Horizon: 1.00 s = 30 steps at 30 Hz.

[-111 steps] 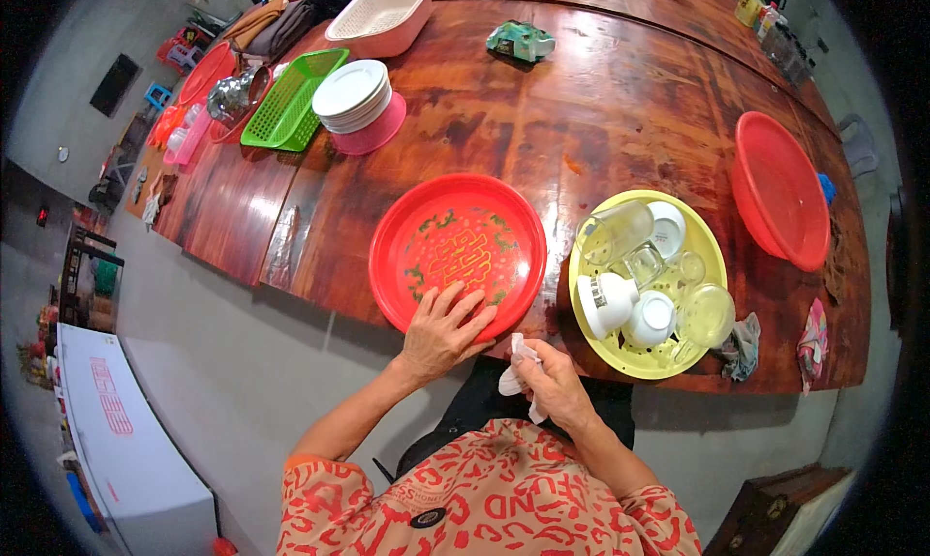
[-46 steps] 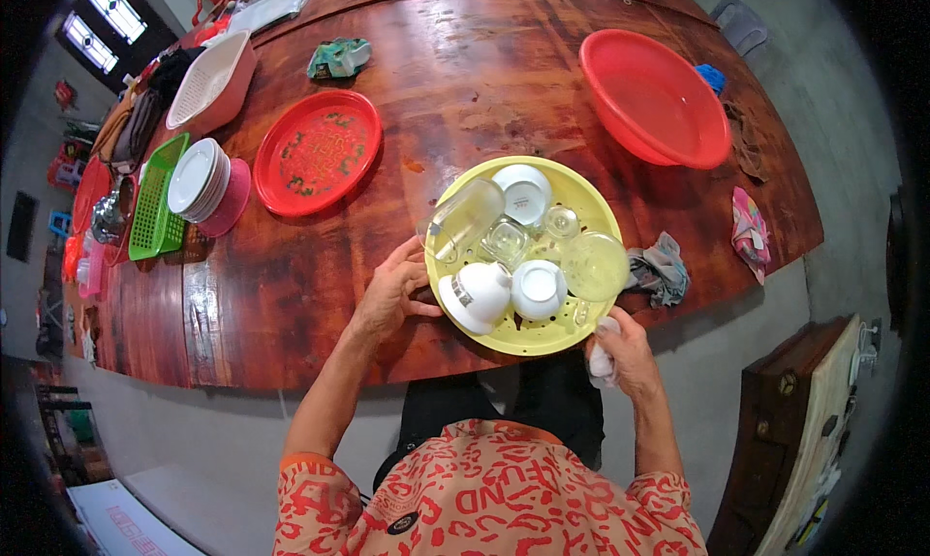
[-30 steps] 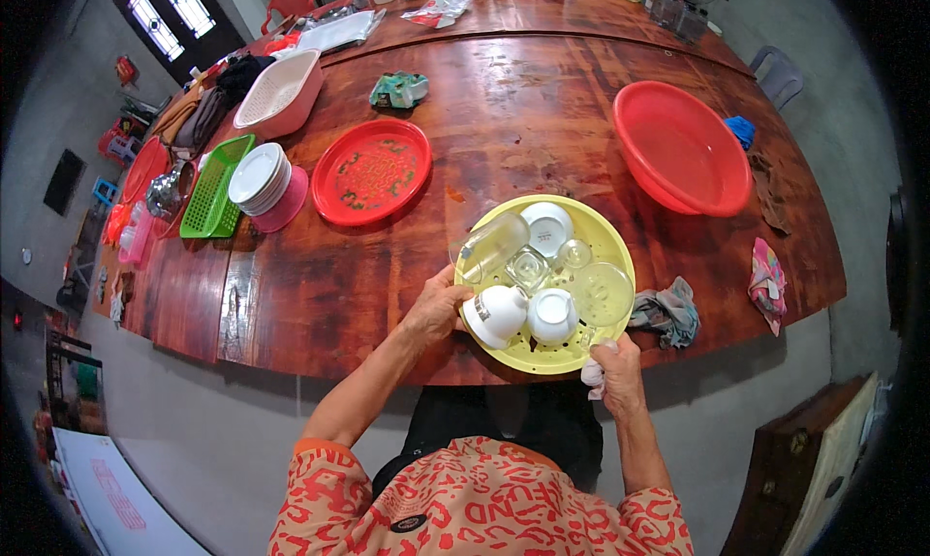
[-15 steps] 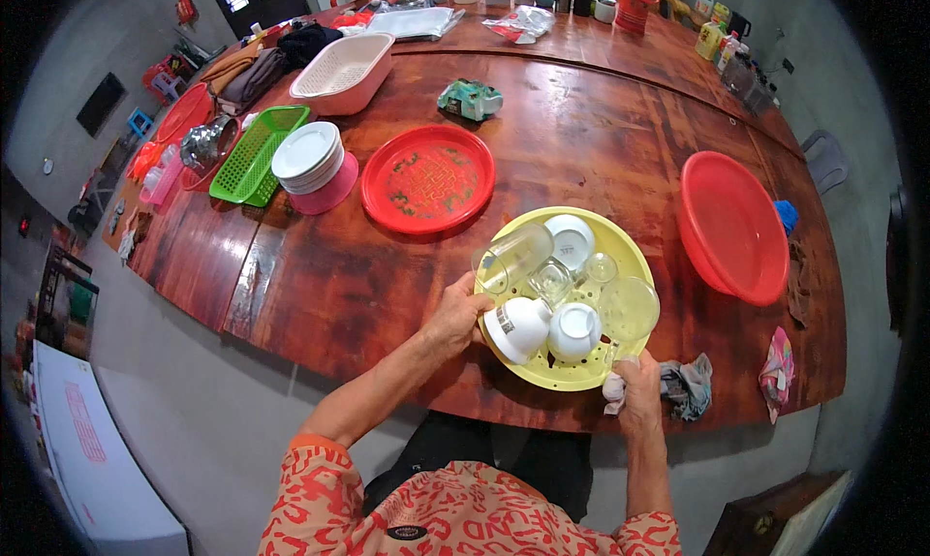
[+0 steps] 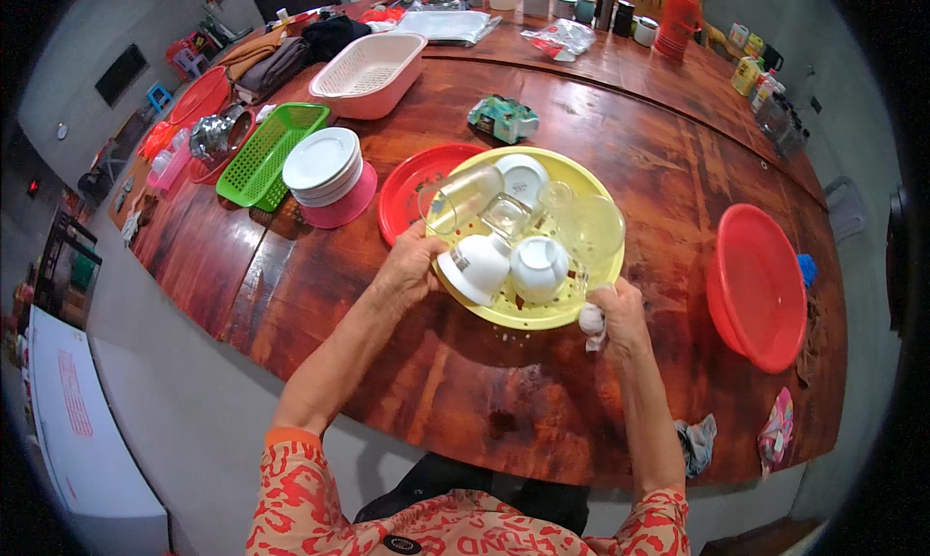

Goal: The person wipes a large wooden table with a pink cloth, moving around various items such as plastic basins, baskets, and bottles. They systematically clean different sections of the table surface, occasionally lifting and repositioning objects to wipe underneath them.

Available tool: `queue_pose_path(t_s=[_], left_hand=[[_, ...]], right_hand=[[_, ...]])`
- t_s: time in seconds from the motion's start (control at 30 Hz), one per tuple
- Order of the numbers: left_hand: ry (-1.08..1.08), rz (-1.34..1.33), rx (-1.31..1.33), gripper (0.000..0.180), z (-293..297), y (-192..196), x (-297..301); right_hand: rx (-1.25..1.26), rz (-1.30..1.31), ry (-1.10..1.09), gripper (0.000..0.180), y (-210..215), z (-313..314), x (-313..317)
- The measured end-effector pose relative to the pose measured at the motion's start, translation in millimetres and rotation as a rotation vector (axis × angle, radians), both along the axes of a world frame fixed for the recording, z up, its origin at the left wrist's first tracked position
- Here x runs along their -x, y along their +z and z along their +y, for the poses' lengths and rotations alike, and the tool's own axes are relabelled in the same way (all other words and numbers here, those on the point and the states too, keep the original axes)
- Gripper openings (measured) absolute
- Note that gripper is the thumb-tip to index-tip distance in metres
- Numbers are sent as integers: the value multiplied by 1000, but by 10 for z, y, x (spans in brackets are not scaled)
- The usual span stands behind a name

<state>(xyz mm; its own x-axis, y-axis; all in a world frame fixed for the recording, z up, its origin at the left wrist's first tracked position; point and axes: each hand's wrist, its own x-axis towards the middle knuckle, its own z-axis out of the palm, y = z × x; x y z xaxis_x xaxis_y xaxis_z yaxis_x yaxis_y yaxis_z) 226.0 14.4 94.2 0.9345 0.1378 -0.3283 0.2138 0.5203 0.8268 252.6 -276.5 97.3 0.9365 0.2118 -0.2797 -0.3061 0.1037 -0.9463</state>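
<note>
And here's the yellow tray [image 5: 528, 320], gripped from both sides above the near part of the table [image 5: 465, 391], its far left edge overlapping the red tray [image 5: 399, 193] in this view; whether the two touch, I can't tell. Left hand [image 5: 412, 265]: fingers clamped on the left rim, some hidden underneath. Right hand [image 5: 620, 319]: fingers curled tight together on the lower right rim, a crumpled white cloth [image 5: 592, 327] pinched in with them. Aboard, a tilted white bowl [image 5: 475, 268] carries dark lettering on its side, too small to trust; beside it sit another white bowl [image 5: 539, 268], a tall clear glass [image 5: 470, 198] lying over and a square glass [image 5: 507, 217]. Just beyond, a green packet [image 5: 504, 118] with a printed wrapper, the print blurred. Left, stacked white plates [image 5: 323, 159] show plain faces next to a green basket [image 5: 276, 154]; right, a red basin [image 5: 760, 290]. Bold print runs across the patterned shirt [image 5: 465, 529], and far left, a white cabinet [image 5: 92, 449] bears red characters, bent by the lens.
</note>
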Motion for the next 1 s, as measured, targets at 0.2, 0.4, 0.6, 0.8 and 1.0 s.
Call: queue_pose_path(t_s=[0.2, 0.4, 0.6, 0.8, 1.0], left_hand=[[169, -77, -36, 50, 590, -85, -253], [244, -57, -63, 54, 856, -281, -341], [260, -7, -34, 58, 873, -374, -365], [261, 4, -60, 54, 849, -409, -344], [212, 74, -248, 38, 883, -491, -363]], right_hand=[[-57, -25, 154, 20, -35, 639, -641], [-174, -11, 162, 17, -179, 1079, -844], [-158, -20, 154, 21, -309, 1152, -948], [-36, -23, 183, 24, -418, 1132, -1006], [133, 1, 229, 24, -331, 1119, -1004]])
